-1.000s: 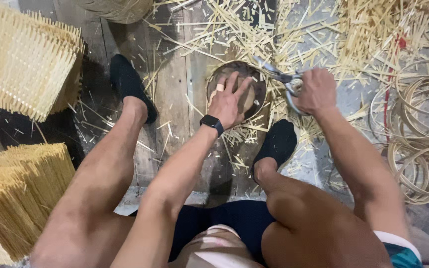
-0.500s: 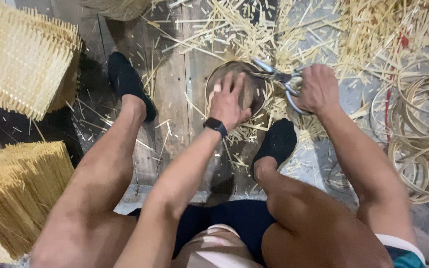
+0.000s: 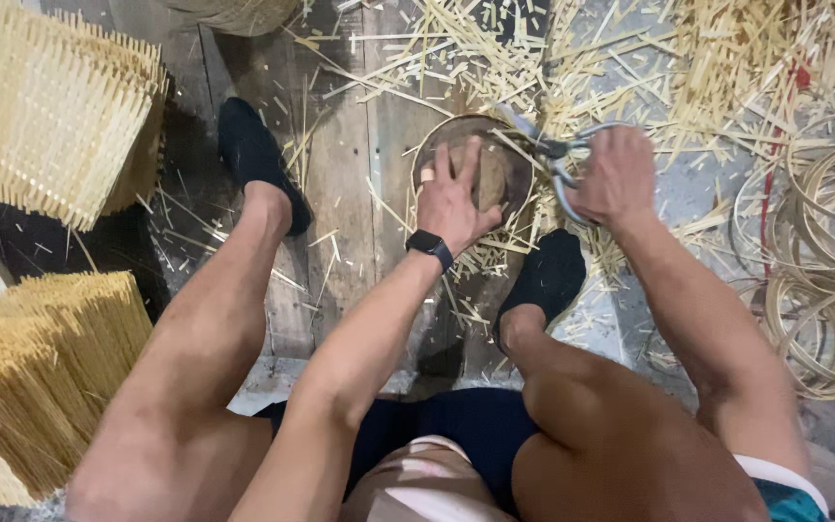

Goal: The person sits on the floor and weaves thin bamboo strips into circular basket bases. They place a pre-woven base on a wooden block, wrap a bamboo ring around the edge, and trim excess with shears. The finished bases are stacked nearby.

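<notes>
Right hand (image 3: 616, 174) closed on the shears (image 3: 558, 159), blades at the round woven disc's (image 3: 495, 164) far right rim; left hand (image 3: 451, 198) spread flat, pressing it to the floor; trimming looks partly done; stray ends remain.

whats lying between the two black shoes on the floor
In the head view, bare wooden floorboards with loose bamboo offcuts lie between the left shoe and the right shoe; the left forearm crosses above.
</notes>
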